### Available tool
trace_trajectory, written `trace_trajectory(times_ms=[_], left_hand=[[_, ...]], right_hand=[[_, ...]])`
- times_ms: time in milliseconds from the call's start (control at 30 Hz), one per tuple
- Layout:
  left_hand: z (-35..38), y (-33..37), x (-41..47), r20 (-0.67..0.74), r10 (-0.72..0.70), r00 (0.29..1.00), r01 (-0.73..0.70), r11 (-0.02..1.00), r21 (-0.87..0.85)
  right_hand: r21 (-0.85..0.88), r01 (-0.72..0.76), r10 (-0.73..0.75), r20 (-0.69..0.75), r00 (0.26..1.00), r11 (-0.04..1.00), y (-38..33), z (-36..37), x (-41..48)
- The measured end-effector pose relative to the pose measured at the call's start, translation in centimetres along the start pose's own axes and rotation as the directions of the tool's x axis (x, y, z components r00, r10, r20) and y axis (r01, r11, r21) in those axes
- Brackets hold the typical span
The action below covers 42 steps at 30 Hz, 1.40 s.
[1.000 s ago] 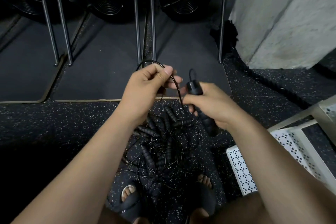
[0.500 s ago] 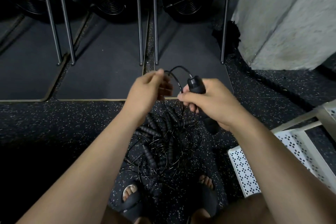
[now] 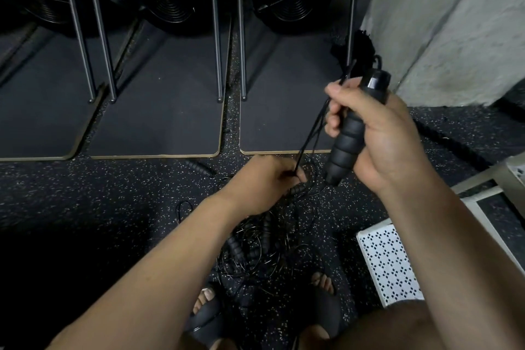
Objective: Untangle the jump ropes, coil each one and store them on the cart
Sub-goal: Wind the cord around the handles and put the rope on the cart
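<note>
A tangled heap of black jump ropes [image 3: 255, 247] lies on the speckled floor [image 3: 85, 193] beside a white perforated metal cart [image 3: 389, 264] — above it the left hand [image 3: 264, 182] pinches a thin black cord [image 3: 309, 136], while the right hand [image 3: 377, 133], higher, grips a ribbed black foam handle [image 3: 346, 133].
</note>
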State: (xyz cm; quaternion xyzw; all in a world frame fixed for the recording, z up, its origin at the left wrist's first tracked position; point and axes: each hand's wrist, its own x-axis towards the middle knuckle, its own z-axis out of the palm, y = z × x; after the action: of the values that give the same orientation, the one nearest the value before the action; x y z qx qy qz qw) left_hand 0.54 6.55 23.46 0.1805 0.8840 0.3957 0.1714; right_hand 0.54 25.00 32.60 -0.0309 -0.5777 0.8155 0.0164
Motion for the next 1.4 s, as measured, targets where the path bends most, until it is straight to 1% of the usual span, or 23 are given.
trace_trajectory(times_ms=[33, 100, 167, 200, 267, 333, 367, 400, 500, 600, 700, 767, 833, 867, 900, 967, 1033, 1067, 1100, 1233, 1333, 1400], left_hand=[[-0.1, 0.0, 0.1, -0.002, -0.003, 1.0, 0.003, 1.0, 0.0], [-0.4, 0.1, 0.0, 0.005, -0.016, 1.0, 0.016, 1.0, -0.015], [-0.9, 0.3, 0.0, -0.02, 0.007, 1.0, -0.008, 0.999, -0.034], [-1.2, 0.3, 0.0, -0.06, 0.029, 0.998, -0.031, 0.999, -0.04], [-2.0, 0.5, 0.2, -0.178, 0.053, 0.983, -0.068, 0.994, -0.08], [-2.7, 0.7, 0.4, -0.291, 0.051, 0.955, -0.111, 0.975, -0.192], [-3.1, 0.9, 0.3, -0.328, 0.041, 0.944, -0.134, 0.954, -0.267], [-3.4, 1.2, 0.2, -0.35, 0.026, 0.936, -0.151, 0.93, -0.336], [-3.9, 1.6, 0.0, -0.376, -0.034, 0.926, -0.177, 0.84, -0.513], [-4.4, 1.3, 0.0, -0.413, -0.08, 0.907, -0.193, 0.794, -0.577], [-4.7, 1.0, 0.1, -0.444, -0.139, 0.885, -0.181, 0.777, -0.603], [-4.7, 1.0, 0.1, -0.434, -0.2, 0.879, -0.13, 0.774, -0.619], [-4.5, 0.9, 0.2, -0.367, -0.24, 0.899, -0.058, 0.764, -0.643], [-4.3, 0.7, 0.3, -0.319, -0.246, 0.915, -0.013, 0.774, -0.633], [-4.1, 0.4, 0.3, -0.265, -0.238, 0.934, 0.035, 0.802, -0.597], [-3.2, -0.4, 0.2, -0.136, -0.186, 0.973, 0.105, 0.884, -0.455], [-2.0, -0.9, 0.1, -0.005, -0.128, 0.992, 0.119, 0.939, -0.322], [-1.4, -1.1, 0.1, 0.03, -0.111, 0.993, 0.115, 0.954, -0.278], [-0.8, -1.2, 0.2, 0.037, -0.096, 0.995, 0.102, 0.963, -0.248], [0.5, -0.9, 0.8, -0.006, -0.076, 0.997, 0.074, 0.988, -0.134], [0.6, -0.9, 0.7, -0.035, -0.057, 0.998, 0.057, 0.998, -0.005], [0.5, -0.9, 0.5, -0.039, -0.068, 0.997, 0.069, 0.997, 0.034]], right_hand=[[-0.002, -0.014, 0.014, 0.004, 1.0, 1.0, 0.0, -0.1, 0.1], [-0.073, -0.068, 0.068, 0.004, 0.998, 0.995, 0.4, -0.6, 0.5], [-0.225, -0.154, 0.156, -0.009, 0.988, 0.962, 1.3, -1.2, 0.8], [-0.331, -0.197, 0.204, -0.016, 0.979, 0.923, 2.0, -1.4, 0.9], [-0.546, -0.265, 0.298, -0.029, 0.954, 0.795, 3.4, -1.8, 1.0], [-0.693, -0.286, 0.38, -0.02, 0.925, 0.662, 4.4, -1.8, 1.0], [-0.724, -0.292, 0.417, -0.006, 0.909, 0.625, 4.7, -1.5, 0.9], [-0.729, -0.305, 0.452, 0.006, 0.892, 0.612, 5.0, -1.2, 0.8], [-0.713, -0.339, 0.51, 0.031, 0.86, 0.614, 5.5, -0.6, 0.7], [-0.743, -0.305, 0.48, 0.024, 0.877, 0.596, 5.9, -0.1, 0.8], [-0.768, -0.224, 0.379, 0.026, 0.925, 0.6, 5.9, 0.2, 0.7], [-0.757, -0.204, 0.33, 0.016, 0.944, 0.621, 5.5, 0.4, 0.6], [-0.733, -0.203, 0.295, -0.004, 0.956, 0.65, 5.1, 0.4, 0.6], [-0.714, -0.198, 0.27, -0.013, 0.963, 0.671, 4.9, 0.3, 0.6], [-0.688, -0.187, 0.242, -0.018, 0.97, 0.701, 4.7, 0.3, 0.7], [-0.621, -0.151, 0.183, -0.014, 0.983, 0.769, 4.2, 0.4, 0.7], [-0.546, -0.117, 0.137, -0.003, 0.991, 0.83, 3.7, 0.4, 0.5], [-0.504, -0.103, 0.121, 0.002, 0.993, 0.857, 3.3, 0.5, 0.3], [-0.463, -0.09, 0.107, 0.01, 0.994, 0.882, 2.9, 0.5, 0.2], [-0.296, -0.039, 0.055, 0.047, 0.997, 0.955, 1.5, 0.7, -0.4], [-0.148, -0.024, 0.03, 0.038, 0.999, 0.989, 0.8, 0.9, -0.5], [-0.061, -0.024, 0.025, 0.026, 0.999, 0.998, 0.5, 0.9, -0.4]])
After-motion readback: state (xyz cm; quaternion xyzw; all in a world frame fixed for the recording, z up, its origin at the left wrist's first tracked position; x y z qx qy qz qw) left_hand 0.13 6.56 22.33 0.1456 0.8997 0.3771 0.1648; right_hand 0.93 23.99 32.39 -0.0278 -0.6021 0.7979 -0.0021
